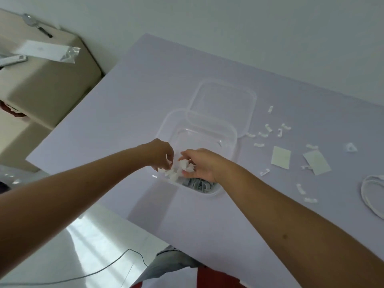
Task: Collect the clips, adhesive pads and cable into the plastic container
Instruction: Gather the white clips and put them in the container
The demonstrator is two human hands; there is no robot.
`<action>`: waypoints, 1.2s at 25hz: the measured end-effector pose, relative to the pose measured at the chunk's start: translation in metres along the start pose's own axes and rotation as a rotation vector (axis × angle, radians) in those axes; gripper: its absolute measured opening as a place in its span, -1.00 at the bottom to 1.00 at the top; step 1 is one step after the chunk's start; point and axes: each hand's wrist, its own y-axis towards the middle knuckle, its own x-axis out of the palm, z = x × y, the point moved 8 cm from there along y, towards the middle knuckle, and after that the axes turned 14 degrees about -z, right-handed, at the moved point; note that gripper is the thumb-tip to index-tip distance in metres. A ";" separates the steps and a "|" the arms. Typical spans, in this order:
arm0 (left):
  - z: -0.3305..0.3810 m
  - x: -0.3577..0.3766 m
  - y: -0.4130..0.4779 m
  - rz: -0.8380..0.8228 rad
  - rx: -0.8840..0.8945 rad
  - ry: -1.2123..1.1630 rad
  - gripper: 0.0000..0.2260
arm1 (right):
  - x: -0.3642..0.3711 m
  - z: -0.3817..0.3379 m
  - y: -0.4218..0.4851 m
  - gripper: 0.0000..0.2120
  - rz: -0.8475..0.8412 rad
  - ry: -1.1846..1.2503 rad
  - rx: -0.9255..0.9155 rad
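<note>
A clear plastic container [207, 129] sits open in the middle of the white table, with grey clips [197, 183] and white clips [173, 175] inside at its near end. My left hand [161, 153] hovers over the container's near left corner, fingers pinched on white clips. My right hand [199, 165] is beside it over the container, holding a bunch of white clips [186, 164]. Several white clips [264, 134] lie scattered to the right. Two pale adhesive pads [281, 157] [316, 162] lie flat there. A coiled white cable [372, 196] rests at the right edge.
The container's clear lid [224, 88] lies behind it, partly under its far rim. A small clear bag [351, 147] lies at the far right. A beige cabinet [41, 80] with papers stands to the left. A thin grey wire [83, 277] runs across the floor below.
</note>
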 end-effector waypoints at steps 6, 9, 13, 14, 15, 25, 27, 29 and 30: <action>0.003 -0.002 0.000 0.054 0.003 0.258 -0.70 | 0.005 0.001 0.002 -0.71 0.065 -0.147 0.030; 0.002 -0.009 -0.004 0.074 -0.003 0.256 -0.67 | 0.008 -0.001 -0.008 -0.67 0.066 -0.149 0.009; 0.037 -0.032 -0.015 0.211 0.122 0.065 -0.77 | -0.012 -0.003 -0.046 -0.73 0.085 0.073 -0.185; 0.059 -0.037 -0.018 0.254 0.202 0.038 -0.80 | -0.024 -0.001 -0.061 -0.76 0.082 0.155 -0.259; 0.085 -0.040 -0.021 0.283 0.281 0.030 -0.83 | -0.041 0.003 -0.079 -0.79 0.092 0.220 -0.332; 0.325 0.090 0.019 0.095 0.720 0.156 -0.90 | -0.268 0.132 -0.289 -0.89 0.853 0.285 -0.525; 0.356 0.123 0.029 0.068 0.758 0.222 -0.84 | -0.296 0.157 -0.317 -0.87 0.974 0.271 -0.505; 0.384 0.157 0.037 0.074 0.755 0.344 -0.74 | -0.314 0.178 -0.332 -0.89 1.030 0.278 -0.477; 0.396 0.173 0.040 0.083 0.741 0.396 -0.70 | -0.321 0.187 -0.335 -0.89 1.039 0.291 -0.469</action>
